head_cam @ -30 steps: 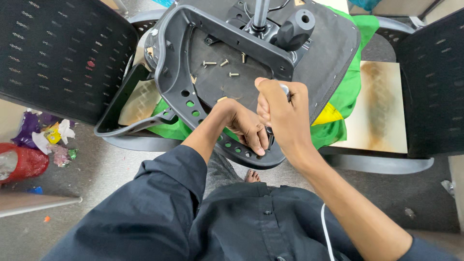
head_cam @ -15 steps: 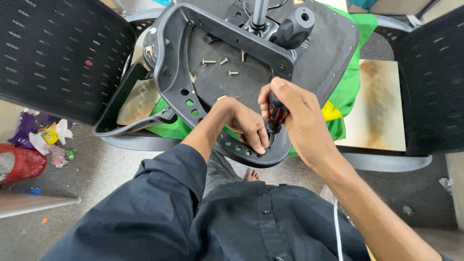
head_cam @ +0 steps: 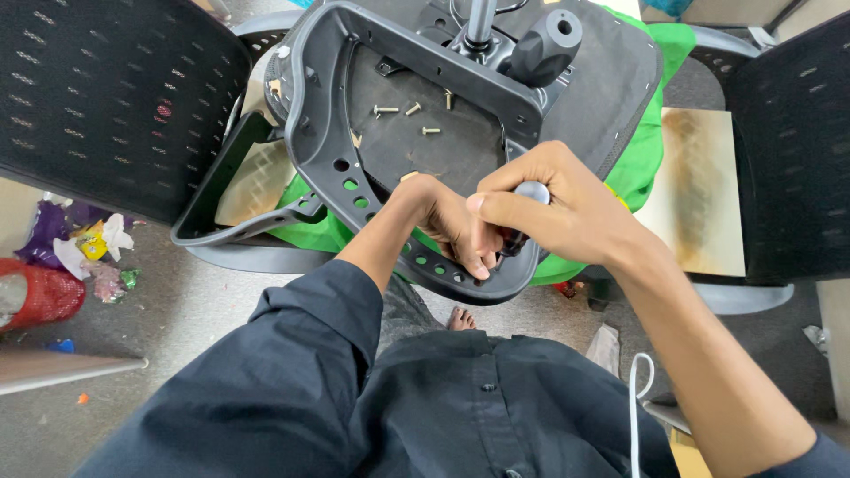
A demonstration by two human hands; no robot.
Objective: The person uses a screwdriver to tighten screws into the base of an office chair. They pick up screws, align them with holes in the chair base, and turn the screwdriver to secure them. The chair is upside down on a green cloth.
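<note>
**Black plastic chair base, two hands at its near rim**

Black moulded plastic chair frame (head_cam: 323, 133), upturned, with a row of round holes along its curved near rim; lies on a bright green cloth (head_cam: 651, 150) between two black mesh chair backs (head_cam: 106, 97).

Right hand (head_cam: 567, 212): fingers curled tight round the dark rounded handle of a screwdriver (head_cam: 527, 208), thumb laid across the front toward the left hand. Handle top shows between thumb and forefinger; shaft and tip hidden behind the fingers. Tool stands roughly upright over the near rim of the frame.

Left hand (head_cam: 447, 221): partly curled, fingertips bunched and pointing down at the rim just beside the screwdriver, touching the right thumb. Whether it pinches a screw cannot be told; the fingertips cover the spot.

Loose items: several short pale metal screws (head_cam: 407, 111) lying in the dark recessed panel of the frame, well apart from both hands. Black round knob (head_cam: 544, 44) and metal column (head_cam: 481, 19) at the far side of the frame.

Surroundings: grey floor, red mesh bin (head_cam: 35, 296) and coloured wrappers (head_cam: 88, 248) at the left; person's dark shirt (head_cam: 460, 407) below.
</note>
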